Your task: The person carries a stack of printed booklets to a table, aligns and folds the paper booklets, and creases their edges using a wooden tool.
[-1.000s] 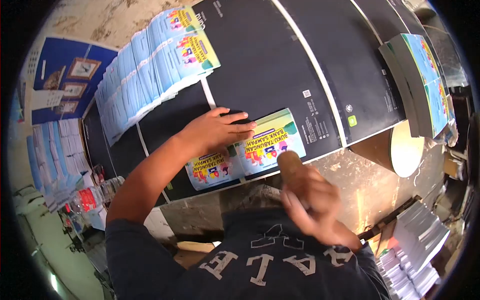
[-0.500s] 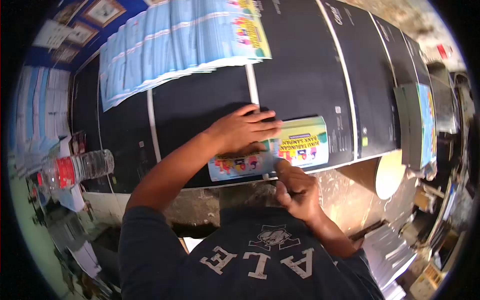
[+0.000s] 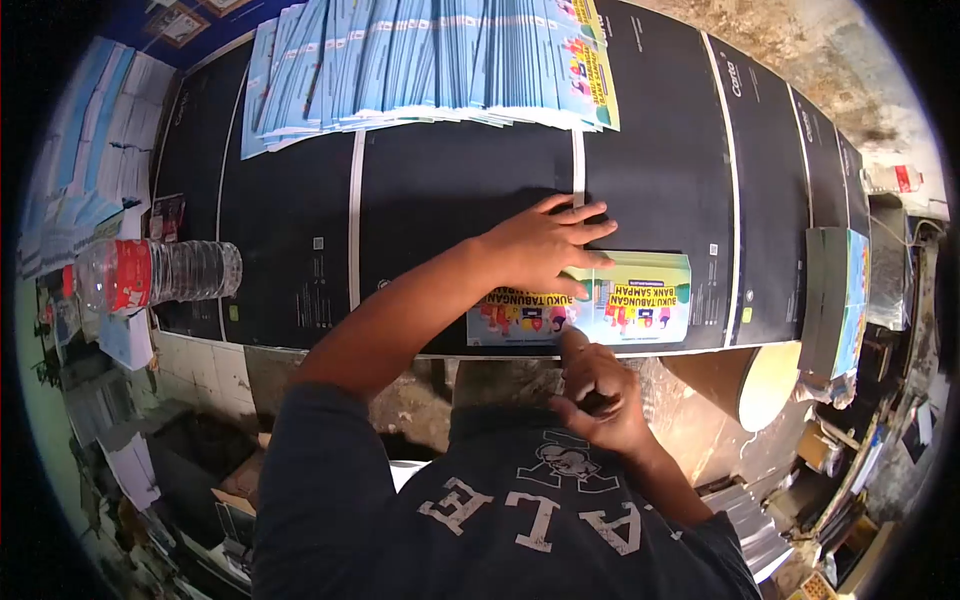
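Printed booklet covers reading "BUKU TABUNGAN BANK SAMPAH" lie side by side at the table's near edge, a left cover [image 3: 508, 322] and a right cover [image 3: 640, 298]. My left hand [image 3: 550, 245] rests with spread fingers across the upper part of the left cover, its fingertips reaching the seam between the two. Below that seam, my right hand [image 3: 605, 395] is closed, with its index finger extended to the lower edge of the covers. Whether anything is inside its curled fingers is hidden.
Rows of blue booklets [image 3: 430, 65] cover the far side of the black table [image 3: 450, 185]. A plastic bottle with a red label [image 3: 135, 273] lies at the left. Another booklet stack [image 3: 828, 300] stands at the right end, near a round cylinder [image 3: 765, 390] below the edge.
The camera view has turned, so the table and covers look straighter and sit further right. The fingers of my left hand are spread wider. My right hand stays at the covers' lower edge.
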Tool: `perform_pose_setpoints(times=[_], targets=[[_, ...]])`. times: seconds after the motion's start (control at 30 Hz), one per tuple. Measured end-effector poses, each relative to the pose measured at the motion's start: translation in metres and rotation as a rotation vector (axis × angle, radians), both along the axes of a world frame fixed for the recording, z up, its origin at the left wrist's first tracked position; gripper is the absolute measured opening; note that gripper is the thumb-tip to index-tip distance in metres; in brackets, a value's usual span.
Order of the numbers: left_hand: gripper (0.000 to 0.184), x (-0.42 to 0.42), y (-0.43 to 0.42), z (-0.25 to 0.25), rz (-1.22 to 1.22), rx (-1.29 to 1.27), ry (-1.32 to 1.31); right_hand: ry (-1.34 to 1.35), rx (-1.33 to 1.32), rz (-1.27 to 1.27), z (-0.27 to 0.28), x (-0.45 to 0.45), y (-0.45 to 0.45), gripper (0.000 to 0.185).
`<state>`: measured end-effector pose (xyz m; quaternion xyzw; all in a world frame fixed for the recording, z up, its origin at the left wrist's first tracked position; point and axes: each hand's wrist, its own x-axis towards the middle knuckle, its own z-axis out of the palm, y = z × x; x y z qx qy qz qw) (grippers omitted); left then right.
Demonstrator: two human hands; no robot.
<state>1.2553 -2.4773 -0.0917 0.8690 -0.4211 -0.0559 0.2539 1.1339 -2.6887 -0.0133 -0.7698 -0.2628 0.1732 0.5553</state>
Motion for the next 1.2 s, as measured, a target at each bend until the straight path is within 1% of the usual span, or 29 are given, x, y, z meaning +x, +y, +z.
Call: perform_pose_setpoints(times=[0.07, 0.1, 0.2, 0.23, 0.3, 0.33, 0.4, 0.43, 0.5, 0.53, 0.6, 0.63, 0.67, 0.7, 0.73, 0.8, 0.83, 0.87, 0.9, 1.0, 1.03, 1.07, 1.1, 1.13, 1.2], targets=[[0.054, -0.004, 0.000, -0.002, 0.000, -0.022, -0.013, 0.224, 0.163, -0.098, -0.004, -0.010, -0.002, 0.027], [0.054, -0.004, 0.000, -0.004, -0.001, -0.042, -0.010, 0.227, 0.160, -0.090, -0.006, -0.011, -0.002, 0.027], [0.054, -0.006, 0.001, -0.006, 0.005, -0.054, -0.027, -0.056, 0.083, 0.042, -0.010, -0.009, 0.001, 0.022], [0.054, -0.007, 0.002, -0.008, 0.007, -0.053, -0.027, -0.056, 0.083, 0.044, -0.004, -0.006, 0.003, 0.022], [0.053, -0.004, 0.002, -0.011, -0.009, -0.079, -0.031, -0.028, 0.099, -0.001, 0.034, 0.011, 0.011, 0.019], [0.053, -0.004, 0.003, -0.011, -0.001, -0.080, -0.029, -0.161, 0.107, 0.075, 0.064, 0.019, 0.018, 0.018], [0.053, -0.007, 0.003, -0.012, -0.001, -0.075, -0.041, -0.191, 0.039, 0.050, 0.051, 0.012, 0.032, 0.017], [0.051, -0.008, 0.002, -0.012, 0.010, -0.067, -0.040, -0.186, 0.038, 0.056, 0.033, 0.007, 0.031, 0.017], [0.051, -0.004, 0.002, -0.012, 0.017, -0.055, -0.076, 0.025, 0.025, 0.114, -0.004, 0.006, 0.025, 0.015], [0.050, -0.009, 0.002, -0.014, -0.002, -0.039, -0.086, 0.034, 0.025, 0.109, -0.004, 0.004, 0.028, 0.015], [0.050, -0.009, 0.002, -0.014, 0.008, -0.056, -0.114, 0.049, -0.089, 0.096, 0.007, 0.004, 0.029, 0.014], [0.050, -0.009, 0.002, -0.016, 0.016, -0.083, -0.101, 0.005, -0.084, 0.116, 0.013, 0.007, 0.033, 0.015], [0.050, -0.010, 0.003, -0.019, 0.019, -0.111, -0.073, 0.001, -0.082, 0.119, 0.031, 0.011, 0.040, 0.015], [0.050, -0.011, 0.005, -0.014, 0.015, -0.110, -0.087, -0.085, 0.036, 0.154, 0.055, 0.014, 0.047, 0.016], [0.050, -0.011, 0.006, -0.015, 0.028, -0.109, -0.072, -0.164, 0.155, 0.194, 0.066, 0.016, 0.054, 0.017], [0.051, -0.011, 0.005, -0.016, 0.016, -0.135, -0.086, -0.163, -0.143, 0.137, 0.029, 0.003, 0.062, 0.020], [0.052, -0.011, 0.004, -0.014, 0.025, -0.119, -0.092, -0.163, -0.085, 0.158, 0.003, -0.003, 0.059, 0.020], [0.052, -0.006, 0.008, -0.013, 0.046, -0.122, -0.107, -0.170, -0.027, 0.201, -0.006, 0.003, 0.059, 0.021], [0.052, -0.009, 0.009, -0.013, 0.040, -0.115, -0.101, -0.150, -0.036, 0.217, -0.006, 0.003, 0.056, 0.019], [0.051, -0.008, 0.003, -0.016, 0.039, -0.117, -0.124, -0.079, -0.099, 0.175, 0.001, 0.002, 0.058, 0.020], [0.051, -0.007, 0.004, -0.017, 0.031, -0.146, -0.118, -0.090, -0.096, 0.182, 0.014, 0.008, 0.066, 0.020], [0.051, -0.010, 0.004, -0.021, 0.028, -0.179, -0.096, -0.188, 0.010, 0.205, 0.038, 0.012, 0.075, 0.020], [0.051, -0.011, 0.006, -0.012, 0.029, -0.107, -0.102, -0.272, 0.115, 0.224, 0.050, 0.011, 0.079, 0.020], [0.051, -0.018, 0.005, -0.016, 0.028, -0.113, -0.079, -0.248, 0.111, 0.221, 0.036, 0.002, 0.079, 0.020], [0.052, -0.009, 0.006, -0.016, 0.022, -0.098, -0.071, -0.298, -0.087, 0.309, -0.007, 0.002, 0.077, 0.023]])
